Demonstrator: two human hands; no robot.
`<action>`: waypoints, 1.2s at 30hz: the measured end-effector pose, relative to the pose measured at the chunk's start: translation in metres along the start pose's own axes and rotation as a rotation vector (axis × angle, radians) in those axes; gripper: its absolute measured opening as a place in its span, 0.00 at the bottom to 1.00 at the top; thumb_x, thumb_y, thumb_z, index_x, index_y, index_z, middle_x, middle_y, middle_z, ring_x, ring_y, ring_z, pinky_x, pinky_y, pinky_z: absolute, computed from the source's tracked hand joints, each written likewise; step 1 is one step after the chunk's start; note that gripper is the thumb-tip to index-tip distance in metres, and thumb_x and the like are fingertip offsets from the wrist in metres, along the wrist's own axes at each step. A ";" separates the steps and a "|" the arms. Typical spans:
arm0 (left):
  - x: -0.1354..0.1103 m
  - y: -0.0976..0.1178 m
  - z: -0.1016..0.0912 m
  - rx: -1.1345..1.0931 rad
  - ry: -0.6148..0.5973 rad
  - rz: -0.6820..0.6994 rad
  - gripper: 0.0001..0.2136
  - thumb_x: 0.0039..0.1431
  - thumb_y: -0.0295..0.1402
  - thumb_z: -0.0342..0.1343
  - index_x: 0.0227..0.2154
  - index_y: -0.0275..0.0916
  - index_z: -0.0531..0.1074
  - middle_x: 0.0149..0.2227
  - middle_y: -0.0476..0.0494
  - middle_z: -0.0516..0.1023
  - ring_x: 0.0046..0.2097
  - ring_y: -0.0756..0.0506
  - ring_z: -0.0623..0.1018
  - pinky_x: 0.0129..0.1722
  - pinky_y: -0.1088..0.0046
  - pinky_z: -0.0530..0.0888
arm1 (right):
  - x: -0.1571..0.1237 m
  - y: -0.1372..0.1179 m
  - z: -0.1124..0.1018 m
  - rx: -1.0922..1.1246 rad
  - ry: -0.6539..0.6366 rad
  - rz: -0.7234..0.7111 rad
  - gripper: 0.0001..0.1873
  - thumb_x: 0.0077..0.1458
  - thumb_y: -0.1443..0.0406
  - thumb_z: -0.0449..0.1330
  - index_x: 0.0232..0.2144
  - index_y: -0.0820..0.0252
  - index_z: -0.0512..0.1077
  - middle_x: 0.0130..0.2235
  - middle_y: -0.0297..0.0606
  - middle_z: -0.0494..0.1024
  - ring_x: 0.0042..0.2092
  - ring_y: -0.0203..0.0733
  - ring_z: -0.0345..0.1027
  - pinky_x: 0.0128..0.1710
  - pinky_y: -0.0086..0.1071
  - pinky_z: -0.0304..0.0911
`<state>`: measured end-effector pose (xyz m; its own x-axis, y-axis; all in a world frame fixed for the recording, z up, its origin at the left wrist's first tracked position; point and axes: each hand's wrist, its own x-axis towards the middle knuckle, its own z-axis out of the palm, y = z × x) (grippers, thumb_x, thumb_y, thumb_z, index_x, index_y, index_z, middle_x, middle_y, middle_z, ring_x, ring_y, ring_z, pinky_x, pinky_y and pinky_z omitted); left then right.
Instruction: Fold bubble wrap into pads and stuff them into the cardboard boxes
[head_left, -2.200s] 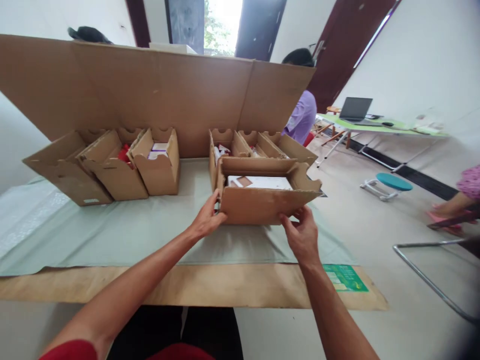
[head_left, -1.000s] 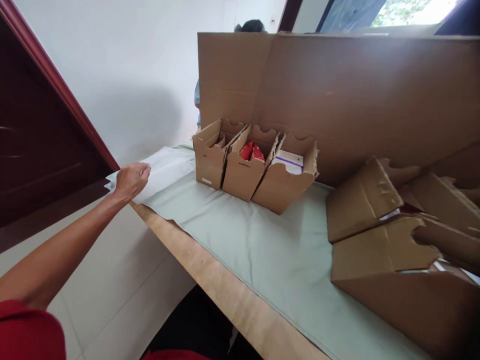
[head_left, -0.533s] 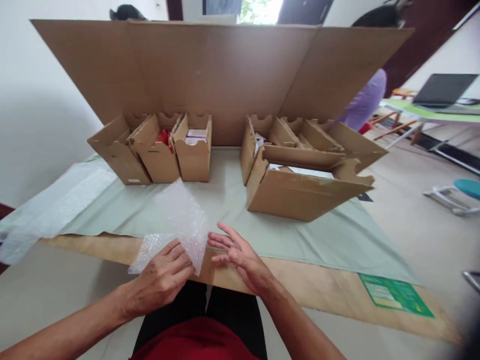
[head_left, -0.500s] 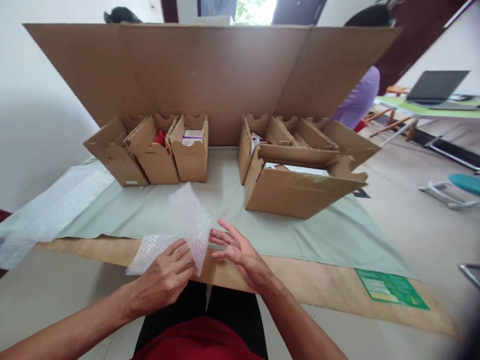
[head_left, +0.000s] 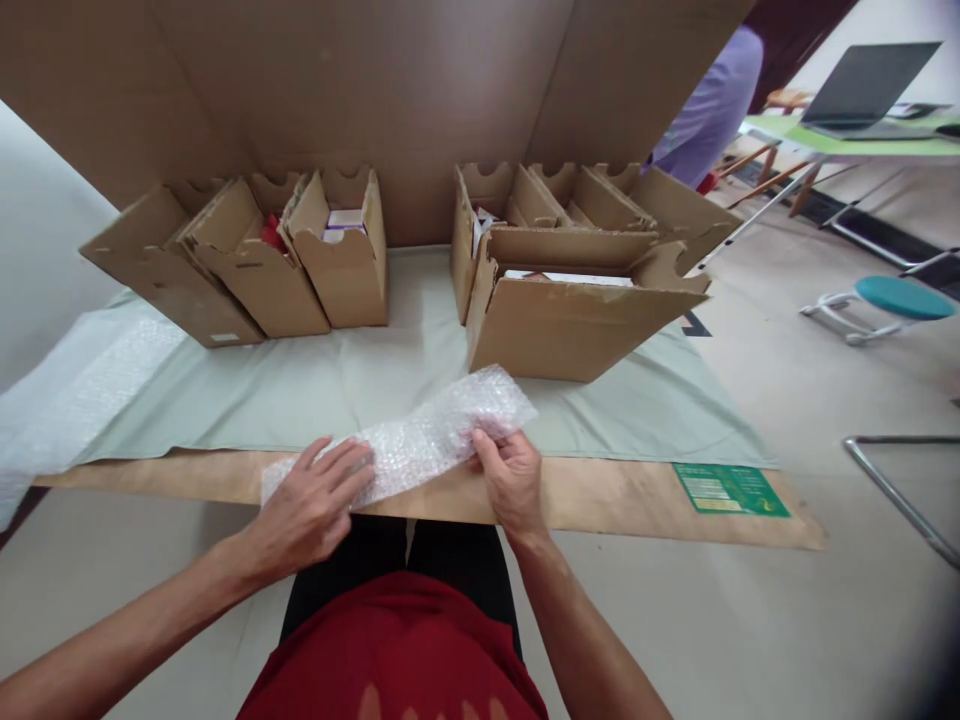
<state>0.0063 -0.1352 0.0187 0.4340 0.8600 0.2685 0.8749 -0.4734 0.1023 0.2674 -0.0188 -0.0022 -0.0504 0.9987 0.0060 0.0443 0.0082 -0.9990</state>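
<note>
A narrow strip of bubble wrap (head_left: 424,440) stretches across the table's front edge, slanting up to the right. On its left end lies my left hand (head_left: 311,505), fingers stretched out and pressing the sheet down. My right hand (head_left: 510,480) pinches the lower edge near the strip's right end between thumb and fingers. The sheet's far right corner rises a little beyond those fingers. Part of the left end is hidden beneath my left hand.
Cardboard bins (head_left: 259,285) stand at the back left; a wide bin (head_left: 577,335) with white contents stands right, more behind it. A tall cardboard panel (head_left: 360,90) rises behind. Larger bubble wrap (head_left: 97,370) hangs over the left edge. A person in purple (head_left: 709,100) is beyond.
The bubble wrap, folded upward before, now lies stretched out to the right. My right hand, open before, has closed on its edge. My left hand has flattened onto it. The view has tilted down.
</note>
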 end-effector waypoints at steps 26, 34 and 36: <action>0.048 -0.076 0.015 0.261 -0.112 -0.356 0.14 0.65 0.30 0.50 0.45 0.37 0.79 0.37 0.35 0.80 0.42 0.33 0.79 0.43 0.55 0.76 | 0.086 0.003 -0.049 -1.138 -0.177 -0.435 0.10 0.62 0.70 0.56 0.40 0.57 0.78 0.42 0.48 0.80 0.46 0.57 0.72 0.49 0.47 0.68; 0.044 -0.071 0.010 0.413 0.248 -0.212 0.07 0.66 0.27 0.52 0.34 0.39 0.74 0.41 0.36 0.81 0.42 0.36 0.80 0.53 0.49 0.74 | 0.067 -0.004 -0.063 -0.963 -0.063 -0.647 0.05 0.62 0.69 0.58 0.32 0.56 0.68 0.54 0.49 0.77 0.53 0.54 0.73 0.48 0.43 0.68; 0.046 -0.075 -0.004 0.381 0.336 -0.225 0.05 0.66 0.28 0.55 0.33 0.41 0.72 0.46 0.37 0.81 0.47 0.36 0.80 0.59 0.45 0.72 | 0.063 -0.014 -0.070 -0.882 -0.010 -0.761 0.06 0.63 0.68 0.59 0.32 0.55 0.67 0.57 0.49 0.76 0.54 0.54 0.74 0.51 0.46 0.69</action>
<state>-0.0399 -0.0613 0.0267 0.1896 0.7943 0.5772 0.9811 -0.1294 -0.1441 0.3338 0.0477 0.0158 -0.3704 0.7205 0.5862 0.6773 0.6414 -0.3604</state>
